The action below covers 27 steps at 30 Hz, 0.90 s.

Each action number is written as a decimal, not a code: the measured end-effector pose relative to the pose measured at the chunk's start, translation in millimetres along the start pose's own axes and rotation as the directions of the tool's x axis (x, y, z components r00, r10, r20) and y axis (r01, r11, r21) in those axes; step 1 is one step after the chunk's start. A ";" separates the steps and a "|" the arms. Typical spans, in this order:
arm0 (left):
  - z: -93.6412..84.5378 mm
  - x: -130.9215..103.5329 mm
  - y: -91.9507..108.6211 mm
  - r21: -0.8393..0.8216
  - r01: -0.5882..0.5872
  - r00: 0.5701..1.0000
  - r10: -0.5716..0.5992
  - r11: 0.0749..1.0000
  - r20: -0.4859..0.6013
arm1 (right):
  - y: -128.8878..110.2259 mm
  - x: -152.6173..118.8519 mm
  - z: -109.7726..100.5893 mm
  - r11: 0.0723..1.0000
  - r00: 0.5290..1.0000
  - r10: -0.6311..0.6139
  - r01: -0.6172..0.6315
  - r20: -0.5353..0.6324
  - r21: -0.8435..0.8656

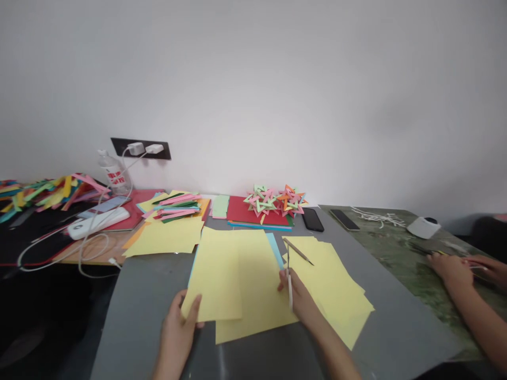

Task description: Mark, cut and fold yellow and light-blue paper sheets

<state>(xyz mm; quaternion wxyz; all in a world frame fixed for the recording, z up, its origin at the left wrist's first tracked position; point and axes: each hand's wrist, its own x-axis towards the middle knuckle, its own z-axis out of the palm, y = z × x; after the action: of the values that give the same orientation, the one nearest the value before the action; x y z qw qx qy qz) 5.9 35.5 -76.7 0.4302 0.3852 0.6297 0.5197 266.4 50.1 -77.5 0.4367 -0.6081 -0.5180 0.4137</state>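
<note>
My left hand (180, 322) pinches the lower left corner of a yellow paper sheet (214, 274), thumb on top. That sheet overlaps a second yellow sheet (257, 295), with blue paper (274, 248) showing at its edge. My right hand (303, 303) is closed around scissors (290, 290) with a white handle, held upright with the blades pointing away from me. The scissors are over the right edge of the second sheet. Just to the right, a pencil (299, 251) lies on more yellow sheets (336, 295).
Behind are folded paper stars (273, 201) on red paper (237, 208) and a phone (312, 219). Paper strips (178, 206), a white power strip (99, 221) with cables and a bottle (114, 174) stand left. Another person's hands (451, 269) work at the right table.
</note>
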 end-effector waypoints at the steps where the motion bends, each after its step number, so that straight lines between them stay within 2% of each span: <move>1: 1.8 0.0 2.8 -0.067 0.005 0.999 -0.008 0.998 -0.037 | -5.1 -9.1 3.5 1.000 1.000 -0.002 0.002 0.022 0.002; 3: 5.8 0.0 9.3 -0.147 0.029 0.996 -0.041 0.989 -0.082 | -15.7 -26.2 12.5 1.000 0.998 0.011 -0.011 0.062 0.000; 5: 8.9 -0.2 15.9 -0.170 0.044 0.993 -0.062 0.984 -0.098 | -25.2 -41.1 22.5 0.999 0.980 0.048 -0.051 0.194 0.013; 6: 9.8 -0.5 18.8 -0.173 0.049 0.993 -0.067 0.984 -0.099 | -28.9 -47.2 27.2 0.995 0.955 0.089 -0.098 0.283 0.019; 9: 9.5 -2.2 24.5 -0.176 0.052 0.993 -0.070 0.983 -0.094 | -34.3 -60.2 37.8 0.968 0.839 0.208 -0.251 0.502 0.018; 11: 7.8 -3.9 26.0 -0.176 0.046 0.994 -0.062 0.983 -0.087 | -33.3 -64.4 41.5 0.959 0.788 0.216 -0.284 0.576 0.029; 13: 6.3 -5.7 26.7 -0.178 0.031 0.994 -0.048 0.984 -0.095 | -30.6 -66.4 43.0 0.959 0.762 0.180 -0.277 0.621 0.062; 19: 5.3 -9.4 29.6 -0.167 0.030 0.990 -0.052 0.986 -0.130 | -29.6 -68.3 42.8 0.953 0.745 0.121 -0.272 0.656 0.134; 24: 3.2 -12.1 32.4 -0.159 0.055 0.992 -0.073 0.986 -0.105 | -18.8 -57.8 47.4 0.933 0.765 0.110 -0.300 0.635 0.200; 27: 2.6 -14.7 32.3 -0.153 0.098 0.993 -0.107 0.983 -0.053 | -12.5 -45.1 47.7 0.924 0.794 0.103 -0.300 0.599 0.238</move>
<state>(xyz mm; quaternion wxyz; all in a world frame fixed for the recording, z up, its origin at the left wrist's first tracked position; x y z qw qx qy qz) 14.5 27.8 -43.0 0.4646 0.3027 0.6207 0.5543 212.0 11.3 -76.4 0.3050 -0.4273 -0.4823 0.7013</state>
